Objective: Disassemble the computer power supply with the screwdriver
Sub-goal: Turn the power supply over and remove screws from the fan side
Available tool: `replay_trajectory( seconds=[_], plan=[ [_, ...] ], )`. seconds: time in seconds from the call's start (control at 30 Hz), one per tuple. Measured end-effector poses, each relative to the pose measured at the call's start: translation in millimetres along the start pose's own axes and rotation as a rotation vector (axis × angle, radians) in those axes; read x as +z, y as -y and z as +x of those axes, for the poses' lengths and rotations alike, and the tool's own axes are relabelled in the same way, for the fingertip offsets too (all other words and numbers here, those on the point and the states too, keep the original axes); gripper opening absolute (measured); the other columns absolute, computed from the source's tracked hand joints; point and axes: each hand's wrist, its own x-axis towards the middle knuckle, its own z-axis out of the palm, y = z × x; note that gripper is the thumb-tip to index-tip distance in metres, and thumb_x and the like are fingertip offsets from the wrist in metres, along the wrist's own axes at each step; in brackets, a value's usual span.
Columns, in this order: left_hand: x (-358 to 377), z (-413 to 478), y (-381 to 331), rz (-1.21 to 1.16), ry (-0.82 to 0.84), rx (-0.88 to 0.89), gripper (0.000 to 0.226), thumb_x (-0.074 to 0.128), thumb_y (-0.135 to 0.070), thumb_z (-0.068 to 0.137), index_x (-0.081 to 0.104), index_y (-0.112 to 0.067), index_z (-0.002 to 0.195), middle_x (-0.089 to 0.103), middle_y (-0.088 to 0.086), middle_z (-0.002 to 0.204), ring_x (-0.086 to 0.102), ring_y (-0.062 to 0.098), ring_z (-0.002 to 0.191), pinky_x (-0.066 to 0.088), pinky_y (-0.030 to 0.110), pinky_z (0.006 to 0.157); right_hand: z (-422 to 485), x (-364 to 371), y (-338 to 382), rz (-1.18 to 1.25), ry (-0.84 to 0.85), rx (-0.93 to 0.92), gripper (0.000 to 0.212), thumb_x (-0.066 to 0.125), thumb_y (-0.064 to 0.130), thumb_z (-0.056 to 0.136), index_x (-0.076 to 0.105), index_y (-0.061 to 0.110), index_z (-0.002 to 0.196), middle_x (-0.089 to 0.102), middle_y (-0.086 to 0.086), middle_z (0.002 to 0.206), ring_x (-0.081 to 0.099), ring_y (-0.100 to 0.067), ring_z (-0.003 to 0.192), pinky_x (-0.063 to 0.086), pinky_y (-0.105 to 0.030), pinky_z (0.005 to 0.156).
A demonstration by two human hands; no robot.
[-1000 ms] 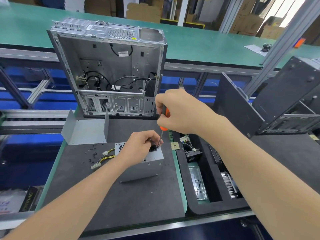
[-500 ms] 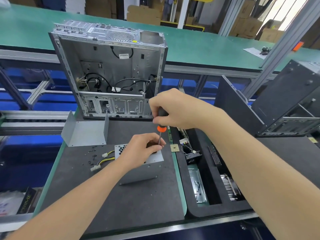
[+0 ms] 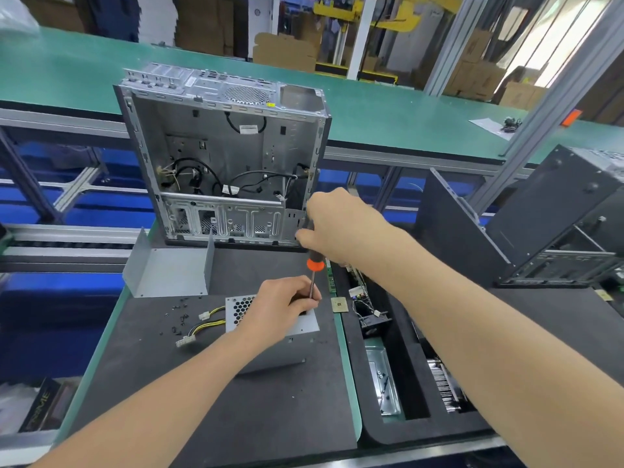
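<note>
**Slip risk at the screw**

R hand (image 3: 341,224) wrapped tight round the screwdriver (image 3: 314,265) handle, shaft near-vertical. L hand (image 3: 283,305) rests on the PSU (image 3: 304,325), fingers pinching the shaft low down. PSU sits mid-mat (image 3: 236,417). Tip hidden. If it cams out, it could jab those fingers or strip the head.

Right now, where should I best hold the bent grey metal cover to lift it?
Likely pinch the top edge of one upright side wall of the metal cover, coming from above: it seems to lie base-down, open upward, so both thin walls stand free.
</note>
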Motion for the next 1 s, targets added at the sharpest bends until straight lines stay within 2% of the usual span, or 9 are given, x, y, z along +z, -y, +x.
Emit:
replay_trajectory(
  seconds=[0.1,0.23,0.33,0.4,0.47,0.53,0.73,0.87,1.0],
  plan=[
    [-2,-1,3,-0.018,0.014,-0.014,0.032,0.071,-0.002,0.089,0.066,-0.031,0.076,0.075,-0.013,0.089,0.067,0.004,0.085,0.053,0.02,0.081,4,-21,-13,0.127,0.231,-0.282,0.009,0.07,0.017,0.084,0.065,0.025,0.083,0.073,0.007,0.084,0.064,-0.013,0.075,0.051,-0.029,0.061],
    [-1,-1,2,-0.009,0.032,-0.004,0.022,0.071,0.001,0.089,0.068,-0.018,0.078,0.073,-0.015,0.089,0.066,0.003,0.085,0.049,0.013,0.078,3,-32,-19,0.049,0.336,-0.497,0.032,0.07,0.0,0.068,0.073,0.032,0.067,0.071,0.008,0.087,0.064,-0.011,0.08,0.054,-0.031,0.07],
    [0,0,-1,0.003,0.035,-0.013,0.018,0.069,0.005,0.089,0.068,-0.01,0.079,0.072,-0.014,0.088,0.063,-0.001,0.084,0.045,0.009,0.076,-2,-30,-19,0.107,0.324,-0.474,0.029,0.068,0.006,0.074,0.073,0.031,0.087,0.073,0.012,0.085,0.065,-0.006,0.08,0.052,-0.027,0.066],
    [1,0,-3,0.002,0.038,-0.007,0.018,0.067,0.007,0.089,0.066,-0.009,0.08,0.071,-0.012,0.088,0.061,-0.002,0.081,0.045,0.01,0.076,-8,-23,-16,0.099,0.216,-0.328,0.011,0.07,0.032,0.084,0.063,0.028,0.091,0.069,0.01,0.082,0.065,-0.014,0.079,0.051,-0.033,0.062],
    [1,0,-4,0.009,0.036,0.004,0.02,0.066,0.006,0.089,0.066,-0.011,0.081,0.07,-0.012,0.087,0.06,0.0,0.08,0.047,0.013,0.076,-12,-9,-7,-0.102,-0.027,-0.022,0.047,0.057,0.063,0.092,0.047,0.02,0.076,0.052,0.001,0.073,0.052,-0.023,0.063,0.036,-0.033,0.051],
    [2,0,-4,0.016,0.033,0.01,0.021,0.066,0.006,0.089,0.066,-0.014,0.081,0.069,-0.014,0.085,0.061,0.003,0.081,0.049,0.017,0.076,-15,2,6,-0.208,-0.137,0.163,0.056,0.05,0.061,0.1,0.035,0.016,0.071,0.039,-0.001,0.069,0.044,-0.025,0.06,0.025,-0.03,0.049],
    [1,-1,5,-0.006,0.023,0.041,0.027,0.073,-0.001,0.088,0.066,-0.026,0.08,0.072,-0.018,0.089,0.069,0.007,0.085,0.052,0.015,0.078,-5,-17,-17,0.152,0.167,-0.252,0.014,0.073,0.022,0.083,0.06,0.023,0.088,0.061,0.008,0.08,0.059,-0.016,0.074,0.04,-0.029,0.053],
    [1,-1,4,0.015,0.024,0.055,0.03,0.074,-0.004,0.088,0.065,-0.032,0.081,0.073,-0.016,0.088,0.069,0.005,0.085,0.052,0.014,0.079,0,-30,-27,0.126,0.317,-0.472,0.02,0.072,0.004,0.072,0.069,0.022,0.08,0.065,0.008,0.091,0.058,-0.008,0.084,0.045,-0.028,0.068],
    [2,-1,3,0.038,0.015,0.068,0.031,0.073,-0.003,0.089,0.064,-0.031,0.08,0.073,-0.012,0.085,0.067,0.006,0.081,0.053,0.019,0.076,-6,-26,-25,0.114,0.227,-0.335,0.01,0.069,0.037,0.087,0.068,0.029,0.093,0.063,0.013,0.08,0.059,-0.006,0.073,0.042,-0.028,0.059]
  ],
)
